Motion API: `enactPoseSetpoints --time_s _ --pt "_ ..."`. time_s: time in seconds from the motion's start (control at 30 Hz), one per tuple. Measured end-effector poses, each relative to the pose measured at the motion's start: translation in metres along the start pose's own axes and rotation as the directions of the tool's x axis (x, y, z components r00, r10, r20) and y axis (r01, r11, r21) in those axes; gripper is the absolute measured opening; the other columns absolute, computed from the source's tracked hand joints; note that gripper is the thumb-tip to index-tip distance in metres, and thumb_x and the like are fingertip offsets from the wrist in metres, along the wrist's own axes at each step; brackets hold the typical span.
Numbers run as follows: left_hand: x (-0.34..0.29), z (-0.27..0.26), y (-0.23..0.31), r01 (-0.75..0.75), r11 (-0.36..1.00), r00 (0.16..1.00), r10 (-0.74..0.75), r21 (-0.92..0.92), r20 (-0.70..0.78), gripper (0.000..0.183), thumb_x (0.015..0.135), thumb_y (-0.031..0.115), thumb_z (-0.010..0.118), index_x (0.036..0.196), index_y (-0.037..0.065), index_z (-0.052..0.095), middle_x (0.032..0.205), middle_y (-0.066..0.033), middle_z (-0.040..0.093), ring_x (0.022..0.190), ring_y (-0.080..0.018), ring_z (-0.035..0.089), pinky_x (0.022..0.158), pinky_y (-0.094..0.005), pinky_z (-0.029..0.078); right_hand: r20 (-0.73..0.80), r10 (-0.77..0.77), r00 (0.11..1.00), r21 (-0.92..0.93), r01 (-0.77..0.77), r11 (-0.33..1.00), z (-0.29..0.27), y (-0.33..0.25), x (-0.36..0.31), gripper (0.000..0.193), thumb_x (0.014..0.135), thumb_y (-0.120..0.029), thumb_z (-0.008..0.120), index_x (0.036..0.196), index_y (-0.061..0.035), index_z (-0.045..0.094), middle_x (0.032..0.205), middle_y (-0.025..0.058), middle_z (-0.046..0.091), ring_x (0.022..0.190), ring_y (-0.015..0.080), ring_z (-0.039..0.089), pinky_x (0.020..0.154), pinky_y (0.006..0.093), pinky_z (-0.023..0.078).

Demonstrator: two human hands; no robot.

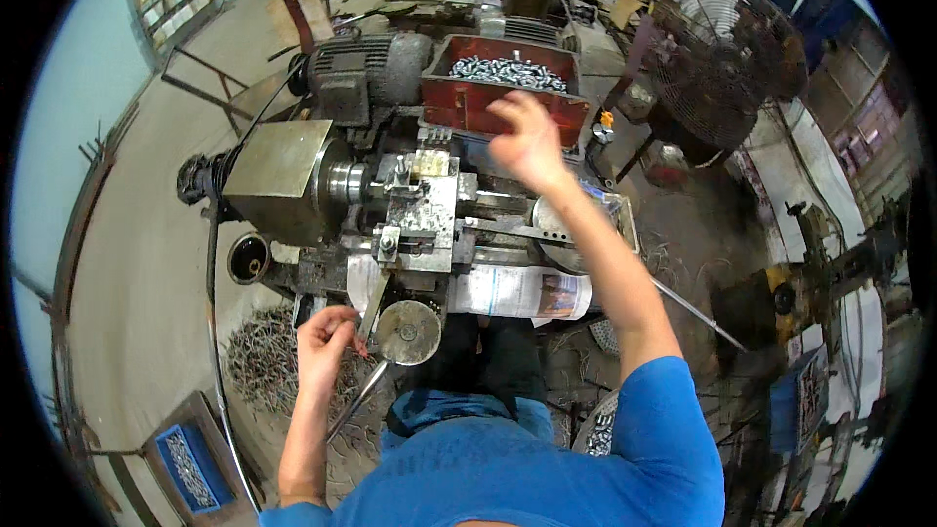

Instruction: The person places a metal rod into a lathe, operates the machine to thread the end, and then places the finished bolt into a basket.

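Observation:
My right hand is raised in front of the red metal box, which holds many small shiny metal parts. Its fingers are bent and smeared by motion, so I cannot see whether anything is in them. My left hand is low beside a flat metal bar and a round metal handwheel. Its fingers are curled together, and what they hold, if anything, is hidden. Between the hands is a lathe, with its tool slide in front of the chuck.
A motor stands behind the lathe headstock. Newspaper lies along the near side. Metal shavings heap at lower left, above a blue crate. A large fan stands at far right, and a long rod juts right.

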State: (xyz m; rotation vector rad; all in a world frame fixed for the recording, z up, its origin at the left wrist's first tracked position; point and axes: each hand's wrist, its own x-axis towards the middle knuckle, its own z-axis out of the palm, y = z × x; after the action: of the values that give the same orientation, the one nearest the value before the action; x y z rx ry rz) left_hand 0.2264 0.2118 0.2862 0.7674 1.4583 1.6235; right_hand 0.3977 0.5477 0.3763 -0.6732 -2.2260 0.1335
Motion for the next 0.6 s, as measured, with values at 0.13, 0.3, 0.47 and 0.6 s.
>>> enactPoseSetpoints --time_s 0.13,0.3,0.47,0.6 --pt "0.0 -0.015 -0.003 -0.017 0.966 0.999 0.024 0.258 -0.026 0.018 0.085 0.0 0.05 0.099 -0.006 0.057 0.065 -0.0068 0.059 0.059 -0.0148 0.058 0.06 -0.028 0.048 0.077 -0.081 0.994 0.259 0.058 0.964 0.021 -0.024 -0.119 0.047 0.058 -0.013 0.064 0.105 -0.0057 0.061 0.119 0.0226 0.052 0.107 0.0385 0.052 0.089 0.0424 0.045" --pt "-0.01 -0.085 -0.029 0.031 0.905 0.998 -0.007 0.424 -0.058 0.02 0.086 0.007 0.053 0.103 -0.005 0.056 0.071 -0.008 0.06 0.068 -0.0146 0.059 0.065 -0.028 0.047 0.365 0.369 0.855 0.217 -0.464 0.859 -0.018 -0.031 -0.291 0.043 0.057 -0.019 0.063 0.098 -0.0041 0.065 0.119 0.0211 0.054 0.107 0.0365 0.052 0.091 0.0388 0.044" --pt "0.024 -0.11 -0.04 0.05 0.915 0.996 -0.073 0.4 0.044 0.028 0.089 0.016 0.056 0.109 -0.003 0.053 0.074 -0.0064 0.058 0.072 -0.0149 0.057 0.074 -0.0299 0.048 0.106 0.778 0.619 -0.399 -0.69 0.604 -0.118 0.022 -0.508 0.037 0.057 -0.021 0.066 0.091 -0.006 0.068 0.105 0.0134 0.063 0.096 0.0329 0.059 0.079 0.0388 0.049" --pt "0.053 -0.09 -0.025 0.021 0.91 0.993 -0.068 0.415 0.1 0.028 0.089 0.015 0.055 0.111 -0.003 0.053 0.076 -0.0059 0.059 0.072 -0.0137 0.057 0.077 -0.0298 0.047 0.042 0.995 0.091 -0.676 -0.731 0.096 -0.174 0.019 -0.59 0.041 0.062 -0.015 0.06 0.099 0.0013 0.063 0.105 0.0179 0.061 0.094 0.0324 0.061 0.086 0.0358 0.048"
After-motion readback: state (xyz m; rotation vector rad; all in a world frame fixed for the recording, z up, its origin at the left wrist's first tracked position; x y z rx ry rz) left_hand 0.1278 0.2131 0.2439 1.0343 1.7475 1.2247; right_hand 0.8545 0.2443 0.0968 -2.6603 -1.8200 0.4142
